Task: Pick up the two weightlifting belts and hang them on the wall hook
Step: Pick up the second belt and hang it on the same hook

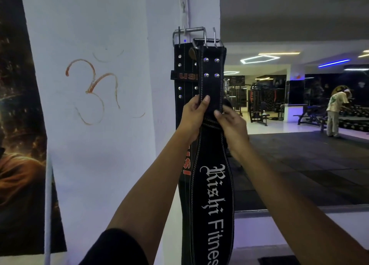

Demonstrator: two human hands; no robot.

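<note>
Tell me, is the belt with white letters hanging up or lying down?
Hanging up. The front belt dangles straight down from its buckle at the wall hook.

I see the front belt (212,194) black with white stitching and white lettering. The belt behind it (184,74) is black too, its lettering red-orange. The wall (99,164) is pale, perhaps lilac-tinted by the light, with an orange drawn symbol (93,90).

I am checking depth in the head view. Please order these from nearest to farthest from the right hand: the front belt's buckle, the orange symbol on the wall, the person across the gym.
From the right hand:
1. Front belt's buckle, just above.
2. Orange symbol, on the wall to the left.
3. Person, far right, across the gym floor.
</note>
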